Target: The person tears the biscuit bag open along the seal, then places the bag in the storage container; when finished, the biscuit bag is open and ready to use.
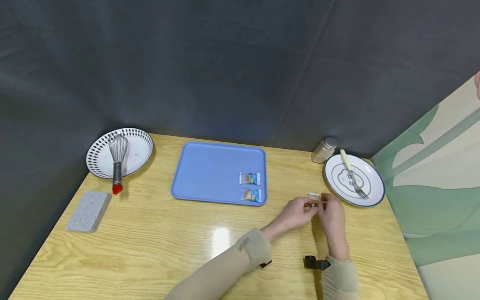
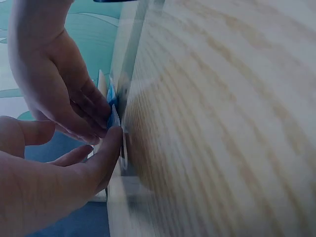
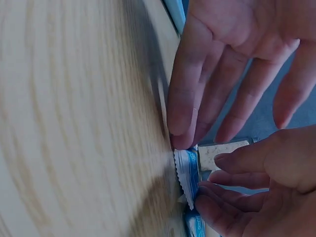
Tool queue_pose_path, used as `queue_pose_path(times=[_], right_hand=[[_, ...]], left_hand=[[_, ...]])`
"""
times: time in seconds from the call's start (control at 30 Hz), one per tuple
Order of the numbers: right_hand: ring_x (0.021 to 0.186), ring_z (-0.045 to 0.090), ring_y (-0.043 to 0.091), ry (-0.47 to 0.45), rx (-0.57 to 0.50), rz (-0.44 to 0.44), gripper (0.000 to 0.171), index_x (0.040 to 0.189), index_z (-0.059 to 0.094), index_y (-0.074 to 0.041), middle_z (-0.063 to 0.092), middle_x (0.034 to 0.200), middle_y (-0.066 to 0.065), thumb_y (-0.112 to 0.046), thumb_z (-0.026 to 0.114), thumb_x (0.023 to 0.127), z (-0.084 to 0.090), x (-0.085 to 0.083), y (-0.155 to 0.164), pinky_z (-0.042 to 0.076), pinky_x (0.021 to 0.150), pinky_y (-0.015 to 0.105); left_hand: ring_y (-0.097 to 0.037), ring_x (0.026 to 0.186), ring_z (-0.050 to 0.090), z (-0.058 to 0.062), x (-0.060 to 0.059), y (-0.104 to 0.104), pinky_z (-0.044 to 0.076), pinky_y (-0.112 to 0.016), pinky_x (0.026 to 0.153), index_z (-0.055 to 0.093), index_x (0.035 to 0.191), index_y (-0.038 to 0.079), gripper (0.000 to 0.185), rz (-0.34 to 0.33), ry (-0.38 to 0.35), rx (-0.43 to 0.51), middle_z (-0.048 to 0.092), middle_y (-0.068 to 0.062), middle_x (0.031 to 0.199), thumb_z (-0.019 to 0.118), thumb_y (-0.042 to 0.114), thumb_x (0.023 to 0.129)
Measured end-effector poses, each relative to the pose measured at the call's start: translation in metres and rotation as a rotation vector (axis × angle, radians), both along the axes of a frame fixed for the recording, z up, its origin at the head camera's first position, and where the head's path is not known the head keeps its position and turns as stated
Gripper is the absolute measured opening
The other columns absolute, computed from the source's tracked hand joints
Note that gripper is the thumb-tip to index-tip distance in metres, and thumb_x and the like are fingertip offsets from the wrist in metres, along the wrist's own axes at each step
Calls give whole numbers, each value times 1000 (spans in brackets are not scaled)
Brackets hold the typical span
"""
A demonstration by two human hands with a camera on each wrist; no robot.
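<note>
A small blue-and-white snack packet (image 3: 187, 173) lies on the wooden table (image 1: 150, 241), right of the blue tray (image 1: 210, 166). My right hand (image 1: 320, 206) pinches it between thumb and curled fingers. Fingertips of my left hand (image 1: 309, 208) are straight and touch the packet's other end. In the left wrist view the packet (image 2: 112, 106) shows as a blue sliver under the right hand (image 2: 94, 118), with the left hand (image 2: 98, 148) beside it. A second pale packet (image 1: 313, 195) lies just beyond the hands. Two more packets (image 1: 249, 178) (image 1: 252, 195) lie on the tray's right side.
At the right stands a white plate (image 1: 371, 196) bearing a fork (image 1: 352, 175), with a shaker (image 1: 323, 150) behind it. A patterned plate (image 1: 138, 146) with a whisk (image 1: 118, 162) sits far left, a grey sponge (image 1: 88, 210) in front of it. A dark curtain closes the back.
</note>
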State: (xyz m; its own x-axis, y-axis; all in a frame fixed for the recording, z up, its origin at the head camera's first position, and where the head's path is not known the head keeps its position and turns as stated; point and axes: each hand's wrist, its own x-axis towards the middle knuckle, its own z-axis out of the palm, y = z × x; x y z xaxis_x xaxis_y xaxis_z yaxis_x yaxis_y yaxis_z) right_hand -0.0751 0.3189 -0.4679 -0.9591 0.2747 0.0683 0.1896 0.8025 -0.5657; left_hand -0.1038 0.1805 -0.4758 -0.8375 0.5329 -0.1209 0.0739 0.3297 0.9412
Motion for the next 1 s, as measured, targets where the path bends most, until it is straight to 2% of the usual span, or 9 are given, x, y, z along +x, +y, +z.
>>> queue_pose_path(times=[0.17,0.4,0.6,0.77,0.87,1.0], right_hand=[[101,68,56,17,-13,10,31,126,58,25,63,117,43,9,60,100,-3,-1,-2,54,91,63],[102,68,57,57,-45,25,30,126,60,25,65,115,43,10,59,100,-3,1,-8,54,92,64],[105,61,61,107,-14,35,28,121,61,26,62,112,45,9,63,99,-4,0,-13,48,93,67],[110,54,62,84,-21,28,31,125,59,26,58,116,48,9,62,99,-7,1,-13,45,94,69],[110,57,60,70,-52,19,32,128,58,25,56,117,48,9,59,101,-9,1,-13,48,94,68],[107,65,58,137,-112,-28,32,131,59,21,57,120,45,14,56,100,-5,4,-17,55,90,64]], left_hand=[[-13,112,72,0,2,-1,54,-19,89,73,134,4,31,31,-57,38,74,-6,130,66,17,107],[-19,83,72,4,3,-2,54,-21,65,72,134,2,30,84,-226,204,76,-3,117,65,16,108],[-11,96,71,2,3,-3,55,-21,72,70,136,1,32,128,-211,185,75,-8,125,64,15,108],[-14,87,71,1,3,-4,52,-20,67,70,135,0,31,126,-213,193,76,-9,121,64,13,108],[-16,84,70,1,3,-4,51,-20,64,70,134,-3,30,134,-232,220,76,-10,117,63,12,108],[-12,96,70,0,2,-9,55,-22,69,69,135,-4,32,141,-242,249,74,-10,122,64,12,108]])
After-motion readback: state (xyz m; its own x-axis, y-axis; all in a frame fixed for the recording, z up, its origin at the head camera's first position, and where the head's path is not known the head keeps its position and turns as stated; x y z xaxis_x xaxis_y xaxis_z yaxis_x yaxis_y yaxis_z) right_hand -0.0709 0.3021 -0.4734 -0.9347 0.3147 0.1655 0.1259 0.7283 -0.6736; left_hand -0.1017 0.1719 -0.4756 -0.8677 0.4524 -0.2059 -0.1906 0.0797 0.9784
